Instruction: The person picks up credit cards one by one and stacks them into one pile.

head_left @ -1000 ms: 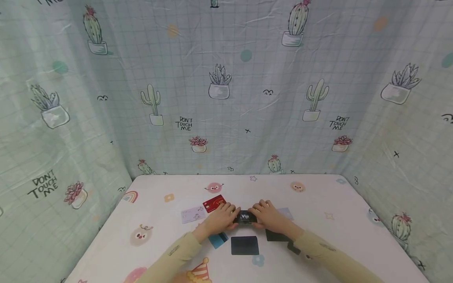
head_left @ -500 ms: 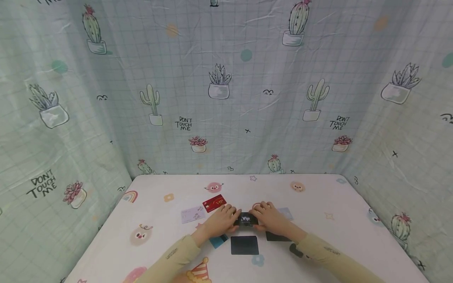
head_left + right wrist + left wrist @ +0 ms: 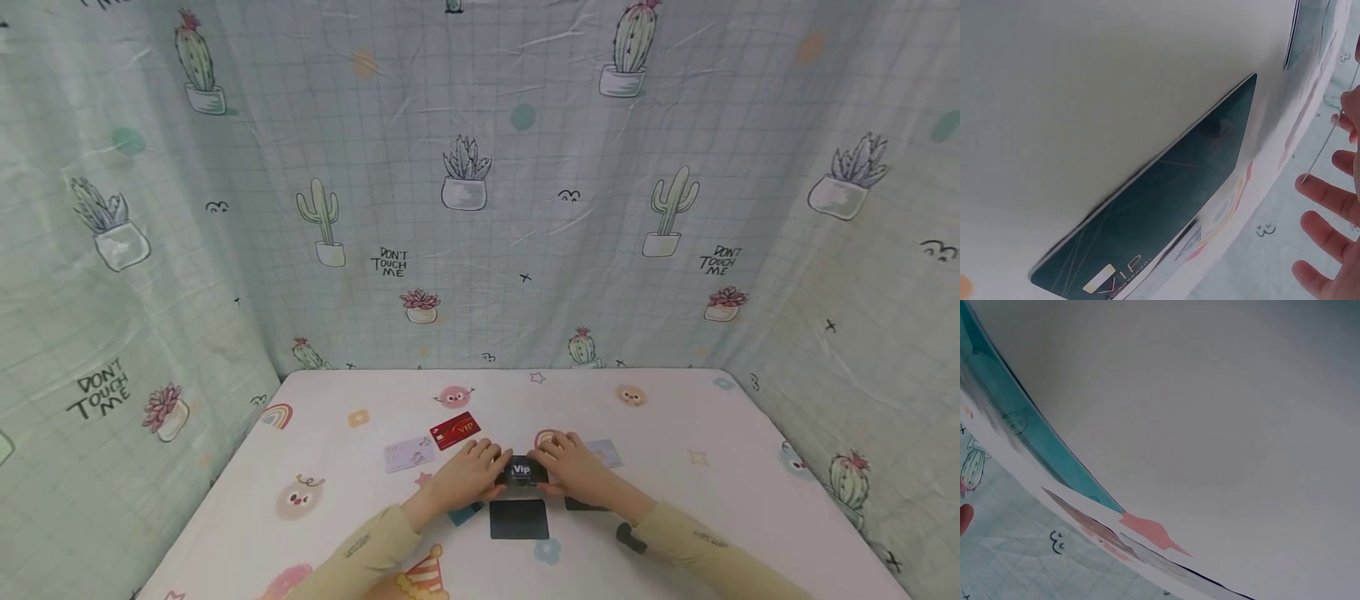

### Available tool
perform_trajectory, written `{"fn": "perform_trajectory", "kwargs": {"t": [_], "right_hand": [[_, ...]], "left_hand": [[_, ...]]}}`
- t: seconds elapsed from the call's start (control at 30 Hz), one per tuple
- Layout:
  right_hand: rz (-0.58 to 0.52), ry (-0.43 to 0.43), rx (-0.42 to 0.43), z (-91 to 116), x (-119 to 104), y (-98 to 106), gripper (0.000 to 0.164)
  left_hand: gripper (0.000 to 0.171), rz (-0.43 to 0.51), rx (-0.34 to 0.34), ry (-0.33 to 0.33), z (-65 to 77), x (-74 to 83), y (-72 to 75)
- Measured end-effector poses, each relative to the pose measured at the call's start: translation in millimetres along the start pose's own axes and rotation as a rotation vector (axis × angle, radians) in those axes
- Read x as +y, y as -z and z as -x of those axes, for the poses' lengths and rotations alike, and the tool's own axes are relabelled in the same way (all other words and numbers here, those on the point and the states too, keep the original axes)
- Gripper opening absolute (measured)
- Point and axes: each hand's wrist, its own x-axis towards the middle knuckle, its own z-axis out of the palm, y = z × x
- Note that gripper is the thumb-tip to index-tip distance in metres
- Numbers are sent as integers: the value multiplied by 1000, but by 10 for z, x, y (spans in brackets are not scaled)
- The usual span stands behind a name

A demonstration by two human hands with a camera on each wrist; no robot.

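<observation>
A black card marked "Vip" [image 3: 521,471] is held between my two hands at the middle of the table. My left hand [image 3: 467,477] grips its left end, and my right hand [image 3: 576,472] grips its right end. In the right wrist view the card shows only as a thin edge [image 3: 1329,134] at the fingers. Just below the hands lies a plain black card [image 3: 519,520]. A blue card [image 3: 466,513] is partly hidden by the left arm, and another dark card [image 3: 583,504] by the right. Only one fingertip [image 3: 965,517] of the left hand shows in the left wrist view.
Left of the hands lie a red VIP card [image 3: 454,431] and a pale lilac card [image 3: 408,455]. Behind the right hand is a pale blue card [image 3: 604,452]. All rest on a white table [image 3: 345,500] with printed cartoons, before a cactus-patterned curtain [image 3: 480,250].
Both hands have come slightly nearer the person with the black Vip card. It now sits closer to the plain black card. The loose cards stay where they were.
</observation>
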Motion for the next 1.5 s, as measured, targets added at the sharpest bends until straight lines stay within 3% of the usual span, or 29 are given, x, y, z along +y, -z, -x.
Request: {"fn": "perform_trajectory", "kwargs": {"t": [0.47,0.83,1.13,1.33,1.5], "right_hand": [[2,24,-2,58,-60,100,48],[46,61,60,71,-91,54,48],[16,33,-35,106,-143,99,50],[-2,47,-12,145,-178,122,48],[-3,49,-14,166,-200,141,49]], "left_hand": [[52,-58,32,-46,54,44,56],[54,-76,34,-16,89,83,79],[56,-45,31,-6,120,121,94],[56,-22,18,-2,163,156,100],[57,-37,48,-16,183,174,114]]}}
